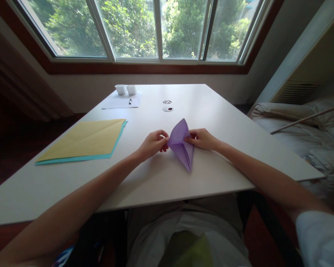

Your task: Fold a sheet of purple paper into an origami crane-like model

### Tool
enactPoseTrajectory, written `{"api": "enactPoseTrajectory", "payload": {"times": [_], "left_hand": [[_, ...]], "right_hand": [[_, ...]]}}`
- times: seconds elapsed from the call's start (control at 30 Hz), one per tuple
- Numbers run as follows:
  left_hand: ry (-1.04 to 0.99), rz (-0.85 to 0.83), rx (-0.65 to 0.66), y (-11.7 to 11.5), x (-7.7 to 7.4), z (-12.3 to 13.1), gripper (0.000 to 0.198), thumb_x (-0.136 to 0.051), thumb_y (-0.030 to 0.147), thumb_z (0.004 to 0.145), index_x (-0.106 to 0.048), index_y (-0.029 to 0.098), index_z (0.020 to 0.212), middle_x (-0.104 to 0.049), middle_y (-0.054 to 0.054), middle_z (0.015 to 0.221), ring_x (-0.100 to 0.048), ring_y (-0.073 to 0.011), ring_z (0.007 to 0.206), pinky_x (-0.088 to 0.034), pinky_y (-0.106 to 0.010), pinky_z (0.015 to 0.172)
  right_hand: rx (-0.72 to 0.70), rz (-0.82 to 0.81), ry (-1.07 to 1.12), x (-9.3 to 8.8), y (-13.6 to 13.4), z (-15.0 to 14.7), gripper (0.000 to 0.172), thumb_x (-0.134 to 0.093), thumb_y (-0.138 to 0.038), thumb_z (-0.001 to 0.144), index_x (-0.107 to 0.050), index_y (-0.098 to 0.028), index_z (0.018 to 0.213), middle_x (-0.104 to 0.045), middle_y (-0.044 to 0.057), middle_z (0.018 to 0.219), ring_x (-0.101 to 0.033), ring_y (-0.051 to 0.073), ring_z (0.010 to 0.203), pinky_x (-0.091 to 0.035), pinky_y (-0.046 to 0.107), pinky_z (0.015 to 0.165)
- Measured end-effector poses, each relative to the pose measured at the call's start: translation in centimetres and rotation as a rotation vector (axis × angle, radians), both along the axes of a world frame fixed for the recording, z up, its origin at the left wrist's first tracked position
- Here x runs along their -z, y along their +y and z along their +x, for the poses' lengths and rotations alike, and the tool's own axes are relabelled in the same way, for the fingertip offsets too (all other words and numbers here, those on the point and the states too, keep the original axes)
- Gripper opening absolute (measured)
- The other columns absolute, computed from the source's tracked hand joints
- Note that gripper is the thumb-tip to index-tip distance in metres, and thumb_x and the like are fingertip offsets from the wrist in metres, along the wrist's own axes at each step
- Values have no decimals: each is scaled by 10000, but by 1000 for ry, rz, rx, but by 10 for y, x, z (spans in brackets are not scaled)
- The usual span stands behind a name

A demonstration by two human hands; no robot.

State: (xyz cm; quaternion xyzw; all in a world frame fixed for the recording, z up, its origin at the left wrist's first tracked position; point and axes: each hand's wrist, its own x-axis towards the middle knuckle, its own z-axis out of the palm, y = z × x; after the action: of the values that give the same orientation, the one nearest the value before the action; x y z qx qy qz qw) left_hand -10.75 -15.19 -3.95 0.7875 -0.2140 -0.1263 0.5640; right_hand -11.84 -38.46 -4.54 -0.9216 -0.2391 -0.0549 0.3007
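Found purple paper (180,133) at the near middle of the white table (225,174), held between left hand (156,142) and right hand (203,139). Observed in a kite-like form, pointed at far and near ends, with a fold across the middle and loose layers toward the near point. Cannot tell about contact between near point and tabletop.

Noted left thumb and forefinger pinching the left corner, remaining fingers curled in. Noted right thumb pressed on the visible face, at the right edge, with fingers partly hidden — gripping, by appearance.

Judged to be mid-fold — past the first creases, short of a flat form. Judged as left to do: closing and pressing down the open layers.

Recorded at left, well apart from the hands, a yellow sheet (80,139) over a turquoise sheet (86,158), both spread out and not folded up. Logged at far left: white paper (113,104), pen (130,101) and two white containers (131,90).
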Motion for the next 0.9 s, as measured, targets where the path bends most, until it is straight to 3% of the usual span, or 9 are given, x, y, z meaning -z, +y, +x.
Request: {"api": "enactPoseTrajectory", "payload": {"times": [0.27, 0.33, 0.53, 0.73, 0.9], "left_hand": [[37, -41, 82, -6, 4, 0, 171, -552, 307, 758, -491, 148, 779, -593, 3, 583, -561, -101, 507, -452, -218, 487], [-74, 42, 106, -7, 7, 0, 152, -523, 299, 771, -520, 148, 784, -588, 4, 601, -547, -100, 520, -431, -214, 491], [-657, 474, 162, -4, 9, -5, 150, -496, 205, 776, -642, 185, 805, -603, -12, 745, -523, -121, 638, -402, -235, 595], [-827, 575, 169, -2, 13, -8, 188, -492, 261, 834, -661, 223, 906, -632, -38, 935, -529, -189, 909, -446, -280, 750], [-892, 632, 162, -5, 15, -13, 232, -453, 286, 865, -650, 211, 962, -629, -48, 997, -530, -198, 936, -459, -295, 775]], "right_hand": [[1, 7, 9, 1, 6, -3, 288, -488, -389, 791, -645, -148, 804, -540, -11, 615, -424, 102, 555, -310, 237, 542], [-12, 9, 17, 1, 7, -4, 282, -482, -383, 793, -636, -146, 784, -537, -12, 616, -423, 100, 557, -309, 233, 538], [-39, -30, 4, -2, 6, -3, 210, -506, -320, 774, -621, -146, 749, -518, -17, 604, -435, 101, 566, -326, 229, 559], [-27, 0, 8, -1, 4, -3, 164, -546, -288, 744, -623, -155, 803, -568, -5, 659, -464, 111, 599, -346, 230, 576], [66, 86, -63, 6, 10, -4, 158, -576, -262, 718, -551, -175, 847, -580, 3, 735, -481, 106, 580, -364, 233, 573]]}}
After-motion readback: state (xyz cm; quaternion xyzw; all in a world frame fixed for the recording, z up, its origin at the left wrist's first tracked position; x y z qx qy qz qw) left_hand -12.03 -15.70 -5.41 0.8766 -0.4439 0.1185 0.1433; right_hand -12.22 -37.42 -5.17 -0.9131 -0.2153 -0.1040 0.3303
